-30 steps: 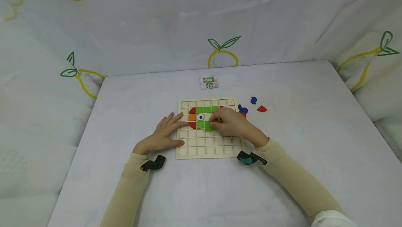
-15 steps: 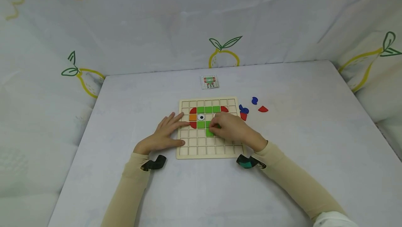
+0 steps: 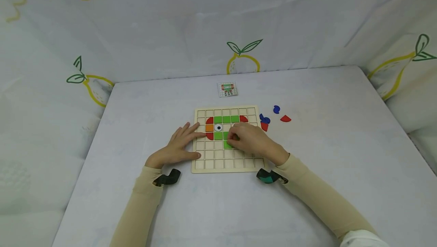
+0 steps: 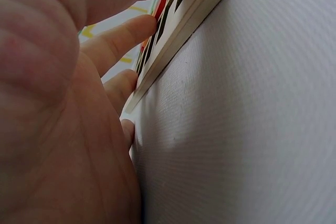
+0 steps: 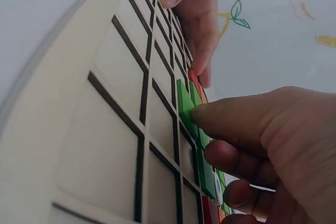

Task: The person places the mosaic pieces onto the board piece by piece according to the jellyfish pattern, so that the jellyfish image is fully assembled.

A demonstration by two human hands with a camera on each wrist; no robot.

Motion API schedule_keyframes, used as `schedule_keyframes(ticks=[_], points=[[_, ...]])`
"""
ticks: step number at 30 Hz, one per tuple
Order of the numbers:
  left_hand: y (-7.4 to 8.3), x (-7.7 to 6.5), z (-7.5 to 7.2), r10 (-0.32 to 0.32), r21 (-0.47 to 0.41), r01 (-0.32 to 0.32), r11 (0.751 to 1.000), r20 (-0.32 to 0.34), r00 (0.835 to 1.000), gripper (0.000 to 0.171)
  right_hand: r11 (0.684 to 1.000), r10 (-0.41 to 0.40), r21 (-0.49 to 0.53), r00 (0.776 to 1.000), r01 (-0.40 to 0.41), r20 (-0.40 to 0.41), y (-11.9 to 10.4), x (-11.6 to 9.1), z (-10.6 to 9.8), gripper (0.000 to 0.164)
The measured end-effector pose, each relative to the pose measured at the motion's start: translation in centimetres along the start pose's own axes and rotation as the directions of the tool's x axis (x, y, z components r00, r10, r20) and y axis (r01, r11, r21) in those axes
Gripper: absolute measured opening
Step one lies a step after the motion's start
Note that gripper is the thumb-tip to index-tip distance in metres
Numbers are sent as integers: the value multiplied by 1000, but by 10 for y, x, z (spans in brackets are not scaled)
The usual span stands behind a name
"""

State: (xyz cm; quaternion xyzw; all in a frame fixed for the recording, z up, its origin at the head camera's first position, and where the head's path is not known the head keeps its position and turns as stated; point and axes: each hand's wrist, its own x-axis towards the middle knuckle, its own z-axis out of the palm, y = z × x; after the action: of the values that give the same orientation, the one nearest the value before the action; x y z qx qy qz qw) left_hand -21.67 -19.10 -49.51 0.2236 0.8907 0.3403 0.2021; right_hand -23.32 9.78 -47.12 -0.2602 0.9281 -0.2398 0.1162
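Observation:
My left hand (image 3: 179, 144) lies spread over the left side of the wooden grid board (image 3: 209, 165), fingertips and thumb on its edge. Its index fingertip reaches a red curved-edge tile (image 3: 209, 136). My right hand (image 3: 250, 137) is over the board's middle, pinching a green square tile (image 5: 184, 103) with the thumb against it. In the head view this green square tile (image 3: 227, 145) sits just below the lower green row. Around the hand lie a row of green tiles (image 3: 226, 119), an orange square (image 3: 209, 128) and an eye tile (image 3: 218, 127). The right hand hides part of the pattern.
A small picture card (image 3: 227, 89) lies behind the board. To the right are blue curved pieces (image 3: 265, 120), another blue piece (image 3: 276, 109), a red fan-shaped piece (image 3: 285, 118) and a red piece (image 3: 264, 126). White cloth (image 3: 164, 30) with fruit drawings rises behind the table.
The right hand has moved the green square tile slightly toward me, from over the lower green row to the cell below it. The left hand has stayed put.

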Motion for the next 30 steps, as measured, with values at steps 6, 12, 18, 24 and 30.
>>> schedule_keyframes(ticks=[6, 12, 18, 24, 30], points=[[-1, 1, 1, 10, -1, -10, 1000, 2, 1000, 67, 989, 60, 133, 998, -58, -8, 8, -4, -19, 13], [0, 2, 1, 6, 5, -6, 1000, 3, 1000, 67, 970, 125, 220, 989, -107, -73, 25, -11, -50, 21], [0, 0, 0, 0, -3, 0, 1000, 1, 1000, 68, 960, 164, 241, 984, -142, -74, 43, -17, -73, 23], [0, -1, 0, 4, 2, -4, 1000, -3, 1000, 68, 956, 260, 151, 965, -251, -40, 61, -23, -86, 28], [1, 0, 0, 4, 2, -4, 1000, -2, 1000, 67, 911, 412, 27, 911, -411, -28, 77, -30, -98, 31]])
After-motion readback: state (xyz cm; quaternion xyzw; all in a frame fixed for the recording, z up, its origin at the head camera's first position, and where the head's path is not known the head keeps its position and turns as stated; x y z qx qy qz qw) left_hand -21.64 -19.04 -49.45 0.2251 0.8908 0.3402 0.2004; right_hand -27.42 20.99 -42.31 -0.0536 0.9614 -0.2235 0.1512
